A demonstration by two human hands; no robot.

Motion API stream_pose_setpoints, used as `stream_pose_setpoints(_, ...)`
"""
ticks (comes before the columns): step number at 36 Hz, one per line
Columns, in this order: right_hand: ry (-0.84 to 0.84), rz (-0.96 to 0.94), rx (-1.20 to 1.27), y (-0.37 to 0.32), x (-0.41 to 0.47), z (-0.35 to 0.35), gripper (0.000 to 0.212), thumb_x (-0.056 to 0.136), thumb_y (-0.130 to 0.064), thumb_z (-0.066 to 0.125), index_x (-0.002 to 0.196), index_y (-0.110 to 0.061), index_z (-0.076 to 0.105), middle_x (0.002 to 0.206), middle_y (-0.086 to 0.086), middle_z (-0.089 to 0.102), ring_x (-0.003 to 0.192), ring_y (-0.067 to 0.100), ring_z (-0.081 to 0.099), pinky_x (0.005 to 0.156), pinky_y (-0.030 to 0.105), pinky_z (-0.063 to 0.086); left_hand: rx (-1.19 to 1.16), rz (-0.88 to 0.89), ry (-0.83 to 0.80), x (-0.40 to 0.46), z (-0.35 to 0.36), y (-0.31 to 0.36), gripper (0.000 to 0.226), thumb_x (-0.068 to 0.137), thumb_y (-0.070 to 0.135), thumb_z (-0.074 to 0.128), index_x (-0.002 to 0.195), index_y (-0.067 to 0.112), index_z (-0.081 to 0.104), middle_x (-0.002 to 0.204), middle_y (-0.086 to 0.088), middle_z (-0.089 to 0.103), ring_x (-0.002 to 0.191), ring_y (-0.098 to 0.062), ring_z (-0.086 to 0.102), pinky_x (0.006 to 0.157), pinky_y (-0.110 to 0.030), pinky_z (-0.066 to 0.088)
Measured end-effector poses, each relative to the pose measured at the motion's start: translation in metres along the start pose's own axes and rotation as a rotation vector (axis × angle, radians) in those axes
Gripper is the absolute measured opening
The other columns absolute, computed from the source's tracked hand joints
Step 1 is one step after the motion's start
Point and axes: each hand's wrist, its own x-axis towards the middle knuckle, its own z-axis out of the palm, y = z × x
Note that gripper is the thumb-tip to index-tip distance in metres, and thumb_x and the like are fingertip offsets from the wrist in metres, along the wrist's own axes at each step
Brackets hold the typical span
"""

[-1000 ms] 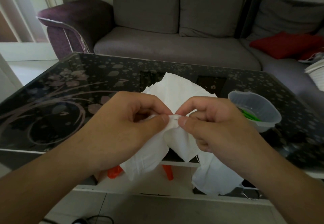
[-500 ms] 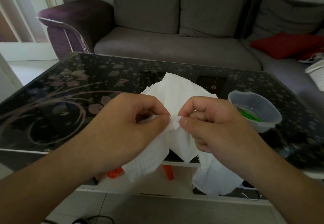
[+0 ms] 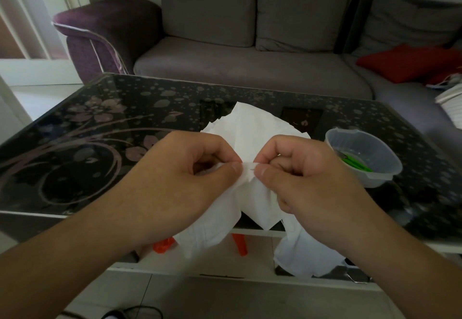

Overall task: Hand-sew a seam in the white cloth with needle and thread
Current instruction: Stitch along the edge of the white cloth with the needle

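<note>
1. The white cloth (image 3: 252, 129) was held above the near edge of the bench (image 3: 75, 143), its upper part lying on the glass and its loose ends hanging below the hands.
2. It looked thin, light and limp; a judgement: it would fold and slip readily, so it was best gripped close to the stitching point, along the folded edge.
3. The left hand (image 3: 185, 178) pinched that edge between thumb and curled forefinger.
4. The right hand (image 3: 305, 176) pinched the same edge just beside it, thumbs nearly touching; a thin needle (image 3: 250, 166) seemed to lie in the short span between, though too small to confirm.
5. Both forearms converged from below, knuckles upward.
</note>
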Motion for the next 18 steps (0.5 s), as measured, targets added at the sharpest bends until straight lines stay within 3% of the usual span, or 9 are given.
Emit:
stream_pose_setpoints(6,0.059,0.008,-0.04,0.002,-0.001,0.009,0.017,0.099,-0.021,0.063,0.082,-0.022,0.065,0.048,-0.011,0.054,0.048,0.004,0.053,0.056,0.021,0.041,0.012,-0.008,0.01,-0.001,0.001,0.001,0.015,0.089,0.039,0.061,0.085,0.035,0.076,0.081,0.02,0.073,0.079,-0.003,0.07,0.069,-0.015,0.047)
stream_pose_setpoints(10,0.078,0.004,-0.069,0.002,-0.002,0.01,0.018,0.099,-0.024,0.065,0.081,-0.025,0.064,0.05,-0.017,0.055,0.051,0.0,0.056,0.051,0.013,0.04,0.021,0.0,-0.001,-0.001,0.002,0.002,0.014,0.091,0.035,0.063,0.086,0.035,0.076,0.08,0.021,0.073,0.078,-0.001,0.07,0.064,-0.009,0.049)
stream_pose_setpoints(18,0.095,0.006,-0.066,0.002,-0.004,0.014,0.019,0.098,-0.027,0.065,0.079,-0.026,0.062,0.048,-0.023,0.052,0.052,-0.005,0.055,0.048,0.008,0.04,0.045,0.027,-0.024,-0.002,0.002,0.002,0.014,0.094,0.031,0.065,0.089,0.035,0.076,0.083,0.021,0.074,0.083,0.0,0.071,0.069,-0.008,0.05)
